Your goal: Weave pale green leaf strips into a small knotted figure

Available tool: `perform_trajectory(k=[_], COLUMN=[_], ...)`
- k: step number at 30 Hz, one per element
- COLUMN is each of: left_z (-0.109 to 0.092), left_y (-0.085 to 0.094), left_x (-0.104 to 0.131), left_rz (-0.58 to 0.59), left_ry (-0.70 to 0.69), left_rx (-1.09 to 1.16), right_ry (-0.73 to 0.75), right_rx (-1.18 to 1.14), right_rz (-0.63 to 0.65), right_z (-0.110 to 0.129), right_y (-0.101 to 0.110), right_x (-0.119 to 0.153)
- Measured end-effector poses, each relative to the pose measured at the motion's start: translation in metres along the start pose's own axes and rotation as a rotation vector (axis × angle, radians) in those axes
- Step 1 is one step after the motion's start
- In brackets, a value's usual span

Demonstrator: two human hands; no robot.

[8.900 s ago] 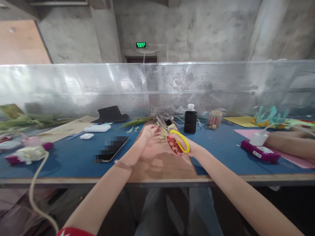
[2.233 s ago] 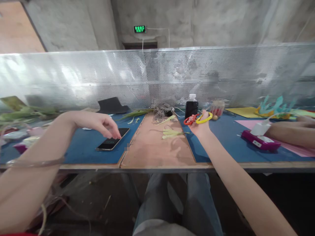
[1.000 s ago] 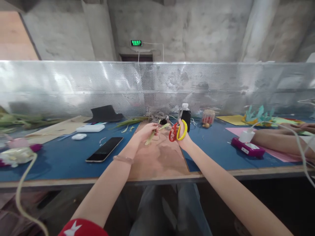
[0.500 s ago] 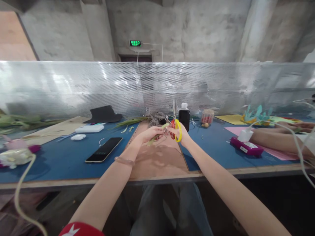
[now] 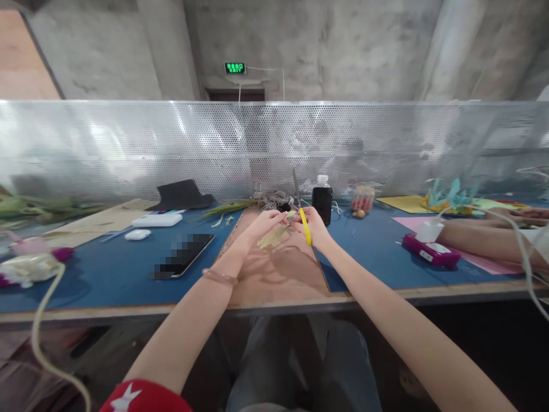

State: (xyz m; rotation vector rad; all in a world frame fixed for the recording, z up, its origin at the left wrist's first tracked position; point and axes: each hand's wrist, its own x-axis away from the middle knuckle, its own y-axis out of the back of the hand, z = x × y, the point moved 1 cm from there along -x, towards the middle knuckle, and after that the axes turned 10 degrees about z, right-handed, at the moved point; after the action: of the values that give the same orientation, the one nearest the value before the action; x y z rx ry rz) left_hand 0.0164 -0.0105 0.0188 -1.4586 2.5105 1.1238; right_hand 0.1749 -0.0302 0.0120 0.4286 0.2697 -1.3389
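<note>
Above the brown board my two hands meet at a small pale green leafy piece. My left hand pinches it from the left, and its loose end hangs below the fingers. My right hand is closed round yellow-handled scissors, whose blades point up and away. The fingertips of my right hand also touch the leafy piece. Where the fingers meet, the detail is too small to tell.
Grey cord and a dark bottle stand behind my hands. A phone and white case lie left. At right are a jar, a purple device and another person's arm.
The scissors have turned in my right hand, their blades now leaning left and the handles seen more edge-on. The leafy piece hangs lower and looks more spread. The view has tilted slightly.
</note>
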Motion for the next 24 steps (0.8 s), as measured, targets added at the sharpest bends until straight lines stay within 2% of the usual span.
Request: perform_trajectory(k=[4,11,17,20,24], left_z=[0.002,-0.004,0.0,0.002,0.007], left_y=[-0.002,-0.001,-0.001,-0.002,-0.001], left_x=[0.001,0.004,0.005,0.005,0.003], left_rz=[0.099,0.167,0.24,0.251,0.197], left_ry=[0.002,0.013,0.023,0.02,0.04], left_rx=[-0.065,-0.116,-0.06,-0.01,0.055], right_ry=[-0.003,-0.051,-0.113,-0.13,-0.17], right_rx=[-0.002,-0.006,-0.016,-0.039,-0.083], right_rz=[-0.009,-0.029,-0.063,-0.097,-0.098], right_z=[0.0,0.006,0.008,0.007,0.009], right_y=[-0.002,-0.002,-0.001,0.001,0.007], right_x=[0.0,0.005,0.004,0.006,0.008])
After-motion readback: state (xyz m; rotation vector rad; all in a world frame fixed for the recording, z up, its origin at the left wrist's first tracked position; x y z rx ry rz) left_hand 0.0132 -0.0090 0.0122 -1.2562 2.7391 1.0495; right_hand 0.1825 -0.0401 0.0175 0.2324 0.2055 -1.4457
